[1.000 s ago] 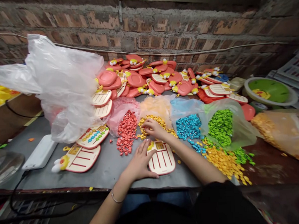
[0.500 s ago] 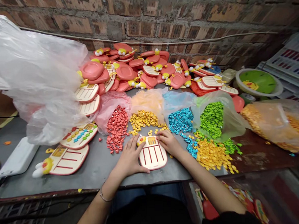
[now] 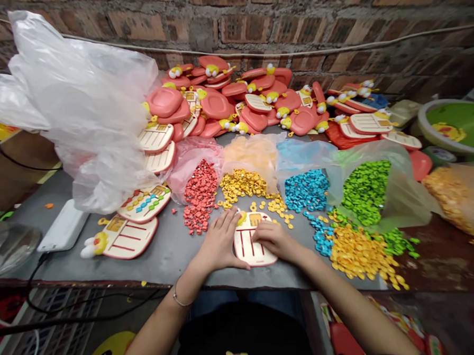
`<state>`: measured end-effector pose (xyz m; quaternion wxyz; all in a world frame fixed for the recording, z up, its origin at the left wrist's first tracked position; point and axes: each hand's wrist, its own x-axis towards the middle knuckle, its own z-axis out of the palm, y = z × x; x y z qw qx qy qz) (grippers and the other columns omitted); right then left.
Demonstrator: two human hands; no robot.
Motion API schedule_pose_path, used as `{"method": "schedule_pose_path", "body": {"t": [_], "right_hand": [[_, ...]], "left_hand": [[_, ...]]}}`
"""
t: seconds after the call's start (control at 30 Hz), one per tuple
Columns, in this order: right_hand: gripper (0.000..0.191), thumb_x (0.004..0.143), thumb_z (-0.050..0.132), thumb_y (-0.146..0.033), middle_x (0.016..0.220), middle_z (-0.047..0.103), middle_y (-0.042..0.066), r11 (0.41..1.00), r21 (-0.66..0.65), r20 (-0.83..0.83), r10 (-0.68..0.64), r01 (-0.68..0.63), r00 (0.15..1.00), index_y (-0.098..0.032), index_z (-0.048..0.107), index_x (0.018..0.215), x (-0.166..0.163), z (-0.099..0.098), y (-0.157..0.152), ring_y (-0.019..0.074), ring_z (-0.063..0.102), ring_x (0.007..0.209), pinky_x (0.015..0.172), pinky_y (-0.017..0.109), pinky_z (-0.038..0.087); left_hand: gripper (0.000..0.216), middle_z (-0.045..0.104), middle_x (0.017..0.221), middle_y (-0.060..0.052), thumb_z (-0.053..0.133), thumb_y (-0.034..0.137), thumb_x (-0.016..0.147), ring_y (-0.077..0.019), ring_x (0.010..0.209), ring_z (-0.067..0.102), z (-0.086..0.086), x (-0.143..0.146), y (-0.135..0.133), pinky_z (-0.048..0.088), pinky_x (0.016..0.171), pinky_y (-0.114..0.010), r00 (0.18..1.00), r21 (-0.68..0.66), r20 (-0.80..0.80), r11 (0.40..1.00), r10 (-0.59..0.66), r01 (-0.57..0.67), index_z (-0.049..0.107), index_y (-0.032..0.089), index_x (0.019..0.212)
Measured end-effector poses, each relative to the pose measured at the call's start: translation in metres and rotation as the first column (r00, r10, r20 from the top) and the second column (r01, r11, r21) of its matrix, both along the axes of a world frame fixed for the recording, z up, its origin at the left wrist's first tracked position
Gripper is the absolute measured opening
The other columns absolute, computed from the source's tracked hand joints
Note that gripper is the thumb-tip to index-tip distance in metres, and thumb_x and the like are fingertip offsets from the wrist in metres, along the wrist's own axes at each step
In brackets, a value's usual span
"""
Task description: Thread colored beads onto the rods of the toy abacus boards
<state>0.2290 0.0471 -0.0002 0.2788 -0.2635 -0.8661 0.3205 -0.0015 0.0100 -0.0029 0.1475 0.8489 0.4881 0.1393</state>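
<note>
Left hand (image 3: 218, 243) and right hand (image 3: 275, 240) now meet on the cream-and-red plastic abacus board (image 3: 245, 247).
Left stays flat, fingers spread, on the board's 9 o'clock edge. Right has come back from the loose yellow plastic beads (image 3: 243, 183) at 12 o'clock and curls fingertips-down on the rails; whether it pinches a bead I cannot tell. The board lies near the grey table's (image 3: 165, 258) front edge.

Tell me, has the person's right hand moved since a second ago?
Yes. The right hand has pulled back from the heap of yellow plastic beads toward the person, onto the cream plastic board with red slots.
</note>
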Motion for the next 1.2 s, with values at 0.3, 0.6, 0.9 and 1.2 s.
{"method": "schedule_pose_path", "body": {"t": [0.3,0.6,0.9,1.2], "right_hand": [[0.012,0.09,0.058,-0.028,0.093,0.068,0.007,0.974,-0.078,-0.003,-0.214,0.214,0.977,-0.024,0.07,0.091,0.004,0.012,0.004,0.0215,0.064,0.088,0.078,0.035,0.053],[0.017,0.091,0.056,-0.025,0.081,0.067,0.006,0.972,-0.022,-0.004,-0.232,0.232,0.973,-0.024,0.071,0.083,-0.009,-0.009,0.004,0.0205,0.063,0.076,0.069,0.034,0.052],[0.013,0.092,0.056,-0.024,0.089,0.067,0.007,0.993,-0.036,-0.071,-0.111,0.108,0.991,-0.023,0.069,0.089,-0.048,0.0,0.001,0.0209,0.062,0.085,0.077,0.036,0.051],[0.014,0.09,0.054,-0.013,0.094,0.066,0.008,0.989,0.12,-0.008,-0.09,0.091,0.996,-0.02,0.066,0.091,-0.045,-0.004,0.0,0.0213,0.058,0.09,0.081,0.038,0.05]], "left_hand": [[0.13,0.023,0.157,-0.02,0.067,0.083,0.053,-0.0394,0.141,0.025,0.002,0.0,0.0,0.023,0.111,-0.052,1.0,-0.037,0.028,0.999,-0.011,0.012,0.019,0.015,0.152],[0.131,0.017,0.158,-0.019,0.064,0.085,0.055,-0.0382,0.144,0.019,-0.003,-0.001,0.0,0.025,0.112,-0.05,0.999,-0.044,0.044,0.999,-0.012,0.014,0.015,0.013,0.153],[0.13,0.017,0.159,-0.017,0.064,0.084,0.055,-0.0378,0.144,0.02,-0.001,-0.001,0.001,0.024,0.112,-0.049,1.0,-0.043,-0.015,0.999,-0.022,0.022,0.018,0.012,0.152],[0.128,0.014,0.159,-0.016,0.059,0.086,0.057,-0.0359,0.145,0.017,0.005,0.0,0.002,0.022,0.113,-0.048,0.998,-0.104,-0.066,0.995,-0.011,0.005,0.018,0.011,0.153]]}}
